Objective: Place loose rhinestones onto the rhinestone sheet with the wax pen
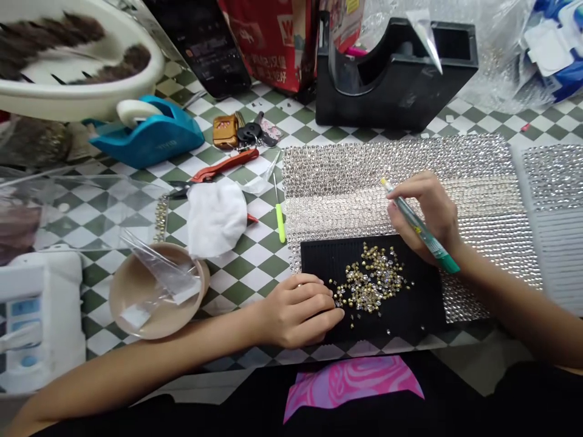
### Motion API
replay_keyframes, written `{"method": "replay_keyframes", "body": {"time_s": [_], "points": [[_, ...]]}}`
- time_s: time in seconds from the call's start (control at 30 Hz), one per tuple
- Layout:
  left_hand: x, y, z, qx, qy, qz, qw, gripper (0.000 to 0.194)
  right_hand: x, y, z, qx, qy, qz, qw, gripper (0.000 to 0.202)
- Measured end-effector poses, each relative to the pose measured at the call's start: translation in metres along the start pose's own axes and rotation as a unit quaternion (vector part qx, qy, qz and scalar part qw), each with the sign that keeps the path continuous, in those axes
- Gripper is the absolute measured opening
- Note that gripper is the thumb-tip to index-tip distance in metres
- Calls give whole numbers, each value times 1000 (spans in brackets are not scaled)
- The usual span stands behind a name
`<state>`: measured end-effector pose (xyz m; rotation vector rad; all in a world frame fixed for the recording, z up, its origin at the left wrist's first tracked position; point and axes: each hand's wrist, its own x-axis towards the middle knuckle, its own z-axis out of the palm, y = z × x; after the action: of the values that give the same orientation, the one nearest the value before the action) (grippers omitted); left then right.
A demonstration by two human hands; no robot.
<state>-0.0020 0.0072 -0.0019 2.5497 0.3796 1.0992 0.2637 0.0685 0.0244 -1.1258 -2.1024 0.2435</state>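
One green pen-shaped tool is pinched in the right hand. The left hand, half-curled, palm hidden, adjoins loose rhinestones. Apparent step: rhinestone handling; next move calls for steady tool control.

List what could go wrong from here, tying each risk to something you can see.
1. The loose stones lie heaped on the black tray, right by the left hand; a nudge could scatter them.
2. The bowl appears very close to the left forearm, so a sweep of that arm might knock it.
3. The right hand holds the pen over the sheet of shiny stones; a slip might drop it there.
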Motion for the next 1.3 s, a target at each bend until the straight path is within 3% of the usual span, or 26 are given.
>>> {"method": "replay_keyframes", "body": {"time_s": [0.3, 0.87, 1.07, 1.13, 1.2, 1.3], "points": [[-3, 1, 3, -5, -12, 5, 1000, 36, 0, -4, -1, -5, -5, 6, 1000, 19], [-1, 1, 3, 35, -11, -46, 998, 24, 1, 4, 4, 59, 16, 29, 998, 18], [8, 16, 0, 88, 15, -66, 994, 18, 3, 4, 2, 70, 6, 35, 997, 20], [20, 18, -7, 105, 21, -69, 992, 14, 3, 4, 1, 73, 2, 34, 997, 20], [32, 7, -23, 128, 12, -53, 990, 10, 3, 4, 0, 75, -1, 32, 997, 20], [45, -45, -63, 255, -54, -21, 965, 21, 3, 5, 1, 78, -3, 24, 997, 18]]}}
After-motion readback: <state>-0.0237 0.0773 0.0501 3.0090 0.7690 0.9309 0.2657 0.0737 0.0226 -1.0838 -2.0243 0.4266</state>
